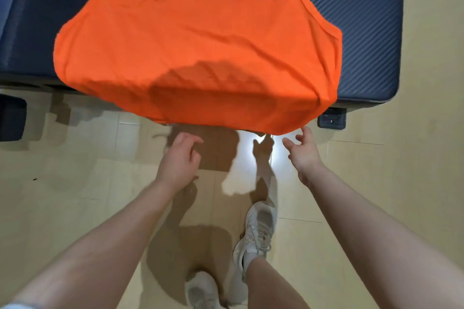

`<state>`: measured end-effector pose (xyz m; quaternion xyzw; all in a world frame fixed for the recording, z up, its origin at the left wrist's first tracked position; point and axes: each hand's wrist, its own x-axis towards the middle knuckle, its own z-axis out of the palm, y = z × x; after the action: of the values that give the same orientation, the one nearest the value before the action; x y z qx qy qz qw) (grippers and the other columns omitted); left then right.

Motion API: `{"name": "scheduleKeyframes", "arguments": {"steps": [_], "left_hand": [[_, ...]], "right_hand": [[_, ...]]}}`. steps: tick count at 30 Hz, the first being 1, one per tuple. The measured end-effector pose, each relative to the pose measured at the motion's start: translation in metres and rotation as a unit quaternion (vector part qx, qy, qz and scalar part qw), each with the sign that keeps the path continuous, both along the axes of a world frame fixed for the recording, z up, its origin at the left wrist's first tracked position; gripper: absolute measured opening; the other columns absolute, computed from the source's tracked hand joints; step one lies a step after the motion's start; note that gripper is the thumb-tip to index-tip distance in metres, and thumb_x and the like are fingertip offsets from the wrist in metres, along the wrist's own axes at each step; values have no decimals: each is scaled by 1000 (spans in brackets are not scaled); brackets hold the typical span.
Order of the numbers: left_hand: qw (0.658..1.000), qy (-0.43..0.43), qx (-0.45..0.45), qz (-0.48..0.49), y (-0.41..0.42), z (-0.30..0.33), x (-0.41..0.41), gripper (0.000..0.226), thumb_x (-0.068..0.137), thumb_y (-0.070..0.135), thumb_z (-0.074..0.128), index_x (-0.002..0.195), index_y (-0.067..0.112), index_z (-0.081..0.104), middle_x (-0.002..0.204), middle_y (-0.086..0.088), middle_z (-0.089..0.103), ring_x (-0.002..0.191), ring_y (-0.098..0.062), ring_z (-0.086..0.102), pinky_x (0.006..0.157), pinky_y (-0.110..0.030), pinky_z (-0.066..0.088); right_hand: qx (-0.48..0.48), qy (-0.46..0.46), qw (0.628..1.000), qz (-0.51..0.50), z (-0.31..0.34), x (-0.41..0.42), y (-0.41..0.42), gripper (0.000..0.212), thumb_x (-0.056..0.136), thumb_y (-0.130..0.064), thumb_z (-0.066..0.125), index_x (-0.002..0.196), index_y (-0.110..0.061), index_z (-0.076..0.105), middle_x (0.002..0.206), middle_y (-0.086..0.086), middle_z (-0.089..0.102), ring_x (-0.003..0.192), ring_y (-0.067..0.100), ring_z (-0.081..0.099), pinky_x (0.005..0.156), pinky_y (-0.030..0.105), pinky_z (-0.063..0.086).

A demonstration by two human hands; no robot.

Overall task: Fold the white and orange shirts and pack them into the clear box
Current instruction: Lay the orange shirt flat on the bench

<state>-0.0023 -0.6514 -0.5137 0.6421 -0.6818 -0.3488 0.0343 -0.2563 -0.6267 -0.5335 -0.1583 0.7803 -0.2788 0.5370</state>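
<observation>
Pale glossy floor tiles lie under us, with two white sneakers below our forearms. Our left hand hovers with fingers loosely spread, holding nothing; our right hand is spread too, its fingertips just touching the hem of the one orange shirt. Beyond both hands that shirt drapes over the edge of a dark padded bench, logo up. We judge it light, soft and limp, best pinched at the two hem corners. No white shirt or clear box shows.
</observation>
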Motion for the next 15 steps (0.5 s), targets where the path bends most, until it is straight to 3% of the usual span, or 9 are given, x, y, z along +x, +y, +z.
{"name": "scheduleKeyframes", "arguments": {"steps": [3, 5, 8, 10, 13, 15], "left_hand": [[990, 25, 43, 130, -1, -48, -2, 29, 88, 5, 46, 114, 8, 58, 112, -10, 58, 93, -27, 58, 86, -38, 49], [974, 62, 80, 201, -6, -80, -5, 26, 90, 9, 46, 113, 8, 57, 101, -12, 62, 83, -27, 58, 74, -33, 48], [934, 154, 141, 290, -11, -124, -11, 23, 93, 12, 45, 113, 12, 56, 83, -3, 61, 71, -18, 55, 64, -28, 44], [898, 219, 162, 346, -14, -148, -15, 19, 93, 11, 47, 108, 14, 58, 87, -3, 60, 67, -15, 54, 63, -26, 43], [870, 271, 186, 367, -16, -174, -20, 16, 92, 8, 46, 99, 16, 58, 90, -3, 60, 65, -12, 56, 66, -25, 41], [851, 306, 193, 381, -17, -186, -20, 17, 90, 4, 47, 90, 17, 58, 90, -5, 59, 64, -13, 56, 64, -25, 43]], "right_hand": [[-25, 21, 999, 13, -45, 1, -1, 52, 92, -16, 54, 140, -25, 35, 145, 8, 35, 125, 28, 44, 106, 43, 39], [-41, 20, 999, 11, -77, 4, 0, 48, 92, -15, 55, 137, -21, 40, 144, 7, 35, 119, 25, 46, 101, 37, 40], [-71, 27, 997, -14, -117, 10, 0, 56, 89, -12, 59, 139, -24, 36, 142, 8, 35, 126, 27, 42, 102, 39, 40], [-92, 24, 994, -46, -137, 13, -3, 62, 87, -14, 62, 139, -28, 32, 140, 8, 37, 127, 28, 42, 102, 40, 40], [-138, 5, 989, -60, -151, 14, -11, 40, 88, -11, 62, 122, -20, 43, 120, 9, 54, 104, 24, 56, 75, 16, 45], [-175, -34, 981, -77, -151, 12, -18, 30, 88, -8, 61, 112, -21, 47, 103, 1, 59, 86, 11, 57, 54, 4, 44]]}}
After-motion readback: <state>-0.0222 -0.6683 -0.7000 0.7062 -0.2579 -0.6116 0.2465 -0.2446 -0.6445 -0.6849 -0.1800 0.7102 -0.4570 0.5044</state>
